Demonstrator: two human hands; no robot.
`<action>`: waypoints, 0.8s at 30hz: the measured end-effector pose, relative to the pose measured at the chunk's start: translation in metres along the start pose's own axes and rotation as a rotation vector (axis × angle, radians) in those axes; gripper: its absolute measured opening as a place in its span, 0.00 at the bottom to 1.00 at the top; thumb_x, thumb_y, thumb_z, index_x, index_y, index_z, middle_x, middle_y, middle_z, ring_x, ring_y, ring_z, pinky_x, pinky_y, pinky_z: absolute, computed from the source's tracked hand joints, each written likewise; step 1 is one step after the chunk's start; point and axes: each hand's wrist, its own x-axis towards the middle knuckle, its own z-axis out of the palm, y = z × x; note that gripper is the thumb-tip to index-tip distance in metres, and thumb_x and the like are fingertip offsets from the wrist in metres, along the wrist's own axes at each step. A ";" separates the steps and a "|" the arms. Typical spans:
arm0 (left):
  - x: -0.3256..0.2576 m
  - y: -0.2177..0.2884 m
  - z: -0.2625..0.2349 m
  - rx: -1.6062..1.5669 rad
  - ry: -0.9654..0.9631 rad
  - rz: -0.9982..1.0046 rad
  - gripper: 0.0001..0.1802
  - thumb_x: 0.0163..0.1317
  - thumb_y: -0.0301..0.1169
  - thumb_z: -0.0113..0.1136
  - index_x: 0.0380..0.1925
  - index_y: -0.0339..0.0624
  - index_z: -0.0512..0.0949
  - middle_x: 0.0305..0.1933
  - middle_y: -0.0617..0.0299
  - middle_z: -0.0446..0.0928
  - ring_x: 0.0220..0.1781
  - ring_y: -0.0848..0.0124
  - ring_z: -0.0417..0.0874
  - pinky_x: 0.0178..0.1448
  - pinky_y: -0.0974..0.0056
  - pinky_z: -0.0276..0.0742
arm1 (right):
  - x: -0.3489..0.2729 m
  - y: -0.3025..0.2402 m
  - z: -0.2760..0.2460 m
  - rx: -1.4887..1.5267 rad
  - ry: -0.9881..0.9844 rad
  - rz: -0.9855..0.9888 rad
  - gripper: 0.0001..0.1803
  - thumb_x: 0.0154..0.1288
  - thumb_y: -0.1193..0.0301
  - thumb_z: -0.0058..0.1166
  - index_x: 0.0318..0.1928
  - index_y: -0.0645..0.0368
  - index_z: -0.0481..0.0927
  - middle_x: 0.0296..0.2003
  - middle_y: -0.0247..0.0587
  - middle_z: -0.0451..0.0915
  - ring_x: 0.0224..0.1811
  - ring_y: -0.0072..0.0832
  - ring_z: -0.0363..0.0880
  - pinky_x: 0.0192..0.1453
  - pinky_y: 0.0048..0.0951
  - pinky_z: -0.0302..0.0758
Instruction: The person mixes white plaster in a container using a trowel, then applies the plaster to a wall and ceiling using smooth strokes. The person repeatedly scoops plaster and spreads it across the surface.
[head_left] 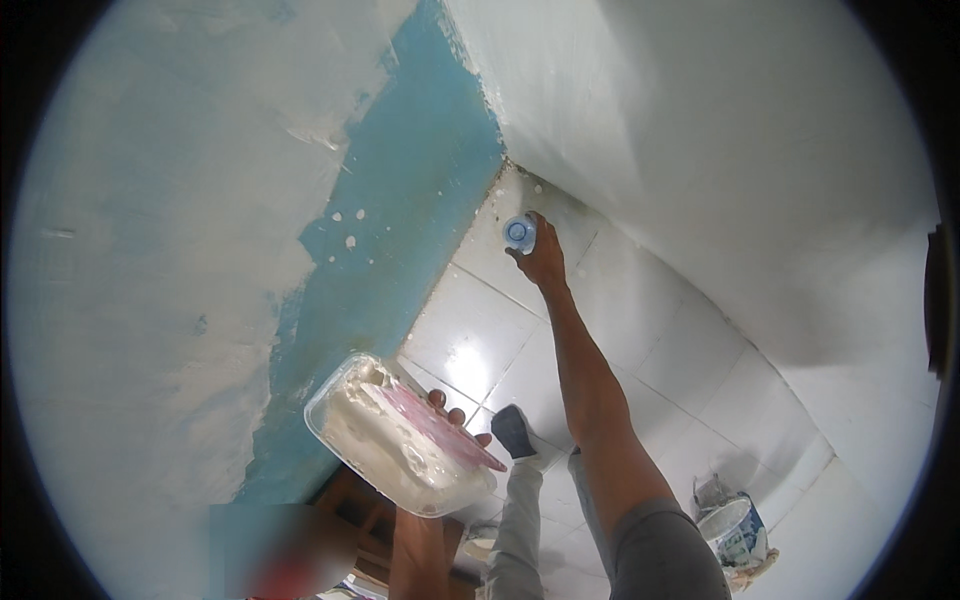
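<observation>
My left hand is closed round a clear rectangular plastic tub with thick white paste inside. A flat pink plastic spreader, smeared with paste, lies across the tub's right side under my fingers. My right arm stretches forward, down toward the floor near the wall corner. There my right hand is closed round a bluish clear plastic bottle. It is seen from above, so its round end shows and its height is hidden.
The left wall is blue, partly coated in white; the right wall is white. White tiles cover the floor. My dark-covered foot stands there. A paste-stained bucket sits lower right, brown wooden furniture lower left.
</observation>
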 end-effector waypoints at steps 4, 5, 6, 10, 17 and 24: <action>-0.012 0.003 0.013 0.009 0.036 0.017 0.34 0.68 0.44 0.56 0.70 0.49 0.59 0.70 0.53 0.56 0.70 0.51 0.62 0.69 0.20 0.56 | -0.004 -0.008 -0.006 -0.020 -0.044 0.004 0.52 0.41 0.67 0.77 0.67 0.51 0.62 0.61 0.51 0.70 0.66 0.49 0.67 0.67 0.45 0.69; -0.014 0.003 0.018 0.013 0.044 0.018 0.34 0.68 0.44 0.56 0.70 0.49 0.59 0.70 0.53 0.56 0.70 0.51 0.62 0.69 0.20 0.55 | -0.005 -0.011 -0.008 -0.036 -0.057 0.008 0.52 0.41 0.68 0.77 0.68 0.49 0.61 0.61 0.50 0.70 0.66 0.47 0.67 0.67 0.44 0.70; -0.016 0.003 0.025 0.017 0.054 0.021 0.34 0.67 0.44 0.57 0.70 0.49 0.60 0.71 0.53 0.55 0.69 0.51 0.62 0.69 0.20 0.54 | -0.006 -0.013 -0.011 -0.051 -0.074 0.013 0.52 0.41 0.68 0.76 0.68 0.47 0.61 0.61 0.48 0.69 0.67 0.45 0.66 0.66 0.44 0.70; -0.024 0.004 0.045 0.029 -0.014 0.024 0.36 0.66 0.46 0.58 0.70 0.49 0.59 0.71 0.51 0.56 0.71 0.51 0.61 0.69 0.21 0.56 | -0.025 -0.015 -0.032 -0.056 -0.104 -0.001 0.51 0.43 0.70 0.73 0.69 0.47 0.59 0.64 0.49 0.68 0.67 0.44 0.66 0.66 0.43 0.71; 0.020 -0.011 0.025 0.034 -0.043 0.029 0.41 0.63 0.55 0.55 0.71 0.48 0.58 0.71 0.53 0.58 0.71 0.52 0.62 0.71 0.30 0.59 | -0.067 -0.103 -0.176 0.274 -0.180 -0.015 0.22 0.68 0.67 0.53 0.58 0.65 0.74 0.51 0.48 0.79 0.41 0.28 0.80 0.44 0.29 0.77; 0.040 -0.055 0.061 0.148 -0.005 0.117 0.46 0.61 0.63 0.51 0.72 0.48 0.57 0.72 0.54 0.60 0.71 0.54 0.64 0.72 0.39 0.62 | -0.153 -0.365 -0.320 -0.157 -0.306 -0.335 0.25 0.60 0.58 0.65 0.51 0.63 0.78 0.37 0.46 0.82 0.29 0.32 0.80 0.33 0.29 0.75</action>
